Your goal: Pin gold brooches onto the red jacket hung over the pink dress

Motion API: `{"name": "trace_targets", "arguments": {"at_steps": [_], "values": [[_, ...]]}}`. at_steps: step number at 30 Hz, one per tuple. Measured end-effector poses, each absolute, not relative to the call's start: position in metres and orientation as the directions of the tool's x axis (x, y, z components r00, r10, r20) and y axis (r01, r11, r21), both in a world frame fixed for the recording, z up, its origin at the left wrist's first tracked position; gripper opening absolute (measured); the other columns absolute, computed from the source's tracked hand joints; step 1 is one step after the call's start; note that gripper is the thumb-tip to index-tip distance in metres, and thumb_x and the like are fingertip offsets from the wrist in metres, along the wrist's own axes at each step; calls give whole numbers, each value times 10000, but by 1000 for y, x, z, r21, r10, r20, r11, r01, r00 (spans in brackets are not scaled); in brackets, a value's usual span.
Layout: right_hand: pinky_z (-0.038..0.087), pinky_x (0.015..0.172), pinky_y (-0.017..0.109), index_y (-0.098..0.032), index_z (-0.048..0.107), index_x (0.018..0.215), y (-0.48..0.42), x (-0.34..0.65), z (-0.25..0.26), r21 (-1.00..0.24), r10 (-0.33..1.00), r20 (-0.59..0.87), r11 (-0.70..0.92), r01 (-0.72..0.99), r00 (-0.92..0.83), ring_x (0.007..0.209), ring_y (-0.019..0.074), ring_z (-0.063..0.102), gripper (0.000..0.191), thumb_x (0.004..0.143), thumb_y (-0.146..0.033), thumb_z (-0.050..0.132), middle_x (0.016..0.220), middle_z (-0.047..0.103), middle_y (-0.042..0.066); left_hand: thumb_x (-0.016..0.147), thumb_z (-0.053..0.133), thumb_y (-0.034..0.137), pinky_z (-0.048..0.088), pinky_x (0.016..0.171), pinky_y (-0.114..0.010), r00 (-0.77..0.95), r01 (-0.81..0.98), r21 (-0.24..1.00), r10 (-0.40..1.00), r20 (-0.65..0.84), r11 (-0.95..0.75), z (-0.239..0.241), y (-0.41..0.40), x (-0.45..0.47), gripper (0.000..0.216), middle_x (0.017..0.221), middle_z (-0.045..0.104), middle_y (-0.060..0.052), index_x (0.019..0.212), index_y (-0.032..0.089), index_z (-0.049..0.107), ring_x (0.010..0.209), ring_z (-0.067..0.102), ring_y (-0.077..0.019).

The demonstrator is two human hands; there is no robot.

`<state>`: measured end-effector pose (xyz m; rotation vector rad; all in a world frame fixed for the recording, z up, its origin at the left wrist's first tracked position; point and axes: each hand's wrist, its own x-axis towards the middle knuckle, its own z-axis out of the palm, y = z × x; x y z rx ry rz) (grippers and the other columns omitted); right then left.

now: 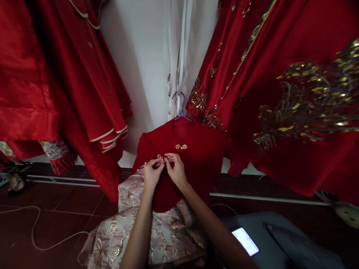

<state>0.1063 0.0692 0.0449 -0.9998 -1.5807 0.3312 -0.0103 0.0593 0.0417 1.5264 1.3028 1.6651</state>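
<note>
White wall (pixel 134 56) stood behind the red top (pixel 200 158) on its purple hanger (pixel 183 109); I saw the left hand (pixel 150 172) and right hand (pixel 177 170) at the top's front, fingers (pixel 170 155) pinched, on what I couldn't tell.

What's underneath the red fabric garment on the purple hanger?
Pale, shiny floral fabric shows along the lower edge of the red garment; whatever lies beneath its middle is covered.
</note>
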Motion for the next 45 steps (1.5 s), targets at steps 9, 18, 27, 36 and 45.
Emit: {"name": "trace_targets", "arguments": {"at_steps": [9,18,27,36,45], "values": [[506,794,324,-200,566,1004,66,106,46,-674,735,677,595,438,44,820,167,577,183,856,-212,460,950,574,76,699,655,274,548,704,-297,-104,306,871,895,433,-385,52,65,-23,193,827,717,-55,854,173,712,713,672,-174],[506,813,288,-213,548,1015,47,146,55,-798,862,497,498,339,-97,900,144,628,198,895,-279,405,996,641,46,795,481,163,516,727,-320,-211,296,892,887,411,-343,25,50,-4,160,832,614,-60,941,151,544,725,613,-143],[491,604,266,-191,575,1003,-4,204,17,-772,940,341,294,563,-24,682,143,603,280,818,-396,527,910,640,61,712,560,133,435,832,-328,127,674,628,899,420,-389,13,4,19,289,981,466,-45,974,206,463,890,528,-182],[488,552,274,-194,583,803,1,183,1,-806,937,350,296,512,9,632,160,594,310,743,-497,601,775,633,51,788,505,136,432,785,-302,246,654,564,846,472,-505,11,4,17,125,930,519,-41,863,219,560,876,525,-179],[524,517,268,-193,564,796,7,180,34,-939,961,268,243,245,74,639,170,621,310,721,-487,626,743,638,43,812,533,228,471,755,-282,97,425,794,894,437,-434,8,7,17,116,842,644,-34,885,203,620,791,595,-157]]}}
